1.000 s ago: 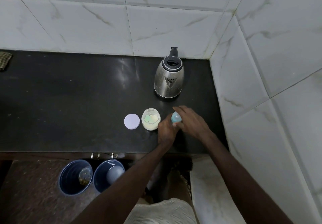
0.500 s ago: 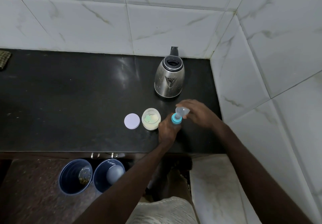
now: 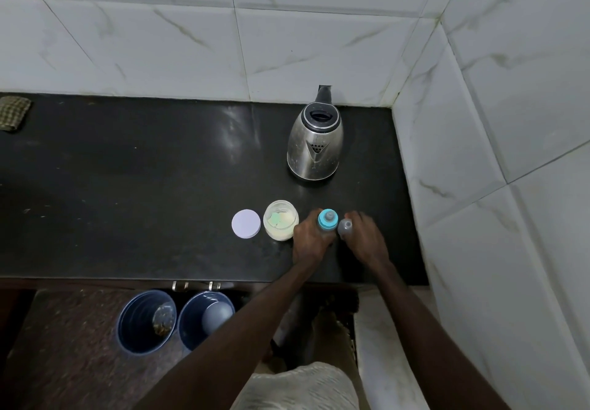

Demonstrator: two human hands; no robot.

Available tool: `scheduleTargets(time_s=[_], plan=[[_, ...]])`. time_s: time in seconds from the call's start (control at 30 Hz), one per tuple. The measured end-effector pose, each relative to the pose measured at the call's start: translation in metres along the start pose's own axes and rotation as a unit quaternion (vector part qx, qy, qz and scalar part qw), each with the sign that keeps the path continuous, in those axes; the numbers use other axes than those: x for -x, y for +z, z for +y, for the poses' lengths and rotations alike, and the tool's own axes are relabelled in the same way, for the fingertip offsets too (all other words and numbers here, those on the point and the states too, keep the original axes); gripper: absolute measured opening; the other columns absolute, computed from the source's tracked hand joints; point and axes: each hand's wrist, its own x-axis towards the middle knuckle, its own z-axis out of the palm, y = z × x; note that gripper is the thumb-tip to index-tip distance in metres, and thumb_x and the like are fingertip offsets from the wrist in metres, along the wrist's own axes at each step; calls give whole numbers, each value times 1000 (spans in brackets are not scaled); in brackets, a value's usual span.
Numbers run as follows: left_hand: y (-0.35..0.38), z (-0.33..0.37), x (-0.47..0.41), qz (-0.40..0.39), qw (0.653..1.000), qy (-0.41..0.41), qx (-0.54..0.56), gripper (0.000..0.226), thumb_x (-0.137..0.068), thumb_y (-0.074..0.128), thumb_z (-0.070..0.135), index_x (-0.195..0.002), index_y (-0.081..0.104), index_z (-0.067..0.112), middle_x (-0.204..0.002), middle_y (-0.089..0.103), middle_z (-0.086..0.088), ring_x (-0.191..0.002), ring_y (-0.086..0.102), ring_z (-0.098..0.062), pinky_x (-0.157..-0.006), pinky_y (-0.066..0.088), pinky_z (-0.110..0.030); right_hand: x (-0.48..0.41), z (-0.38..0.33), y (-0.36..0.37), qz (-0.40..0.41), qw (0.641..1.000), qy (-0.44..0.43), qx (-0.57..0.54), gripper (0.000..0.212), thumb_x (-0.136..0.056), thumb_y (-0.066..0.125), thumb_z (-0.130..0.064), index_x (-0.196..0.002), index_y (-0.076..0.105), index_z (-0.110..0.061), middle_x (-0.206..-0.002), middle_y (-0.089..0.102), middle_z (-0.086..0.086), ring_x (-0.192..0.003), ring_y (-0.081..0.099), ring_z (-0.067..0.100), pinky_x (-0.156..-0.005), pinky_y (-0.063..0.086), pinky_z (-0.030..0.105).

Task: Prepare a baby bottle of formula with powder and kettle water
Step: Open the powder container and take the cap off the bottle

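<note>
1 bottle gripped by left fingers; right fingers hold its clear cap beside it.

A dark glossy bench is carrying everything. A steel kettle is standing towards its back right. Nearer the front edge, a flat pale lid, an open jar of pale powder and a blue-collared baby bottle are sitting in a row. A grey cap is showing just right of the bottle; whether it is touching the bench is unclear. A checked cloth is lying far left.
</note>
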Motion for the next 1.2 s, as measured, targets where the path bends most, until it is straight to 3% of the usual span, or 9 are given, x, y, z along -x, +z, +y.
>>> scheduleTargets(time_s=[0.1, 0.27, 0.4, 0.47, 0.63, 0.7, 0.8, 1.0, 1.2], plan=[[1, 1, 1, 5, 1000, 0, 1, 40, -77, 85, 26, -114, 69, 22, -101, 72, 14, -87, 61, 0, -77, 42, -7, 0, 5, 5, -5, 1000, 9, -8, 27, -99, 63, -29, -120, 61, -13, -120, 63, 11, -112, 59, 33, -88, 48, 41], [0, 2, 2, 3, 1000, -7, 5, 44, -75, 87, 24, -115, 69, 23, -100, 65, 22, -84, 59, 5, -75, 37, 5, 6, -8, 0, 12, 999, 44, -31, 71, -91, 71, -24, -154, 41, -12, -155, 45, 11, -141, 45, 30, -112, 43, 44], [3, -1, 1, -4, 1000, -6, -24, 35, -82, 72, 45, -111, 69, 25, -99, 73, 12, -86, 67, 1, -76, 46, -11, 22, -44, -7, 156, 984, 26, -84, 53, -93, 66, -37, -142, 54, -19, -139, 58, 2, -125, 60, 22, -98, 54, 41], [6, -4, -2, 9, 996, 13, -85, 22, -93, 64, 33, -108, 70, 16, -99, 74, 2, -90, 71, -14, -77, 44, -20, 24, -65, -4, 169, 985, 4, -15, 46, -95, 59, -53, -128, 60, -22, -125, 62, -1, -115, 63, 21, -89, 55, 40], [6, -2, -1, 31, 998, 4, -57, 4, -95, 68, 13, -92, 68, 10, -90, 73, -5, -82, 62, -13, -75, 45, -28, 14, -95, 6, 127, 982, 85, 113, 48, -100, 49, -59, -117, 55, -14, -107, 70, 8, -93, 73, 32, -72, 52, 39], [6, 0, 0, 37, 999, -21, -22, 14, -97, 65, 12, -84, 61, 15, -84, 70, -3, -78, 59, -11, -71, 44, -29, 11, -96, 11, 127, 980, 88, 128, 47, -102, 50, -55, -119, 53, -12, -102, 72, 10, -90, 74, 34, -71, 52, 39], [9, 1, -2, 32, 998, -31, -50, 17, -100, 61, 13, -84, 62, 15, -82, 70, -4, -76, 61, -16, -70, 38, -26, 9, -88, 15, 126, 980, 44, 146, 40, -104, 50, -51, -117, 54, -14, -100, 71, 11, -88, 73, 36, -71, 52, 40], [12, 8, -4, 34, 993, -45, -106, 18, -101, 57, 12, -99, 70, 1, -98, 75, -17, -94, 70, -35, -80, 47, -40, 1, -73, 5, 80, 978, -32, 189, 38, -103, 49, -51, -121, 51, -18, -104, 68, 11, -88, 71, 36, -68, 49, 38], [14, 9, -9, 7, 985, -55, -160, 24, -101, 59, 28, -116, 68, 11, -112, 75, -7, -109, 69, -28, -87, 46, -32, -16, -56, -10, 30, 962, -149, 228, 45, -99, 52, -55, -123, 53, -17, -105, 69, 10, -88, 71, 39, -66, 39, 36]])
